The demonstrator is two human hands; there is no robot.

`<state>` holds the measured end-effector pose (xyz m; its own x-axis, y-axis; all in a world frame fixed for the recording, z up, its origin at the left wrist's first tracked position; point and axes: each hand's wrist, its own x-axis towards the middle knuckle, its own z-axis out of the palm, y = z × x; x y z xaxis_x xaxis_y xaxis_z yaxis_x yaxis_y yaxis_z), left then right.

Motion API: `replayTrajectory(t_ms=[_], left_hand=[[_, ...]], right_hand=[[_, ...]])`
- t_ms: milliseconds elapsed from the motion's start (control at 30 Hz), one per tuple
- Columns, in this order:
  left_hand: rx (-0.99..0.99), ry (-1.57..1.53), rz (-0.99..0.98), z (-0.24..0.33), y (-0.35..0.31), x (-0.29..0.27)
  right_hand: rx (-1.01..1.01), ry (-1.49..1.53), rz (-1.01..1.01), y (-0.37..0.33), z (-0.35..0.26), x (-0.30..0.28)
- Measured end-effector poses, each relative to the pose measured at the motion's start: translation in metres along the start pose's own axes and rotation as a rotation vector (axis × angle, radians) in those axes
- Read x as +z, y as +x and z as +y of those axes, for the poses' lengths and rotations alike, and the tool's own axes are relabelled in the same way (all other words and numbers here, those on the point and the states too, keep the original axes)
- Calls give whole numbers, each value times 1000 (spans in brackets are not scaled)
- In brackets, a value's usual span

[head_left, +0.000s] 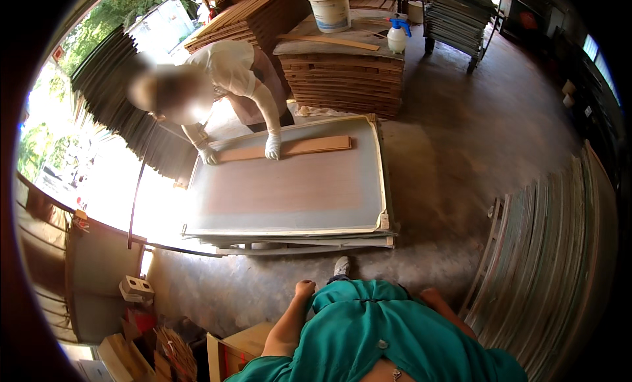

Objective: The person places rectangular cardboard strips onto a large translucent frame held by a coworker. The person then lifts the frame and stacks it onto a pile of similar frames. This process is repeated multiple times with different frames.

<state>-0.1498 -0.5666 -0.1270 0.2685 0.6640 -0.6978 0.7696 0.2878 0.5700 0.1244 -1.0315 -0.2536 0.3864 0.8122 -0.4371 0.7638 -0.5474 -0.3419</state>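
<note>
My left hand (305, 288) hangs beside my green top, fingers curled in, with nothing visible in it. On my other side, my right hand (431, 295) is low by the hip, its fingers partly hidden and too small to make out. Ahead of me lies a stack of wide framed mesh screens (283, 221), apart from both hands. Across it, a co-worker in white gloves presses a left-side glove (208, 155) and another glove (272, 146) on a flat bundle of brown strips (319, 145) along the far part of the top screen.
Behind the screens stands a pile of brown boards (345, 82), bearing a white bucket (329, 10) and a blue-topped spray bottle (397, 36). Upright stacked frames (540, 263) are at my right. A racked stack (457, 20) stands far right. Cardboard boxes (240, 346) sit lower left.
</note>
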Motion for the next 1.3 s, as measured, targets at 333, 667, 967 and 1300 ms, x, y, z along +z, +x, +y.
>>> replayTrajectory(t_ms=[333, 667, 967, 1300], left_hand=[[29, 102, 26, 13, -29, -12], [-45, -27, 65, -18, -21, -16], [-102, -136, 23, -6, -14, -13], [-100, -115, -21, 11, -31, -15]], right_hand=[[50, 187, 56, 1, -26, -35], [-177, -101, 14, 25, -36, -56], [349, 583, -75, 9, -58, -88], [285, 193, -112, -5, -31, -59]])
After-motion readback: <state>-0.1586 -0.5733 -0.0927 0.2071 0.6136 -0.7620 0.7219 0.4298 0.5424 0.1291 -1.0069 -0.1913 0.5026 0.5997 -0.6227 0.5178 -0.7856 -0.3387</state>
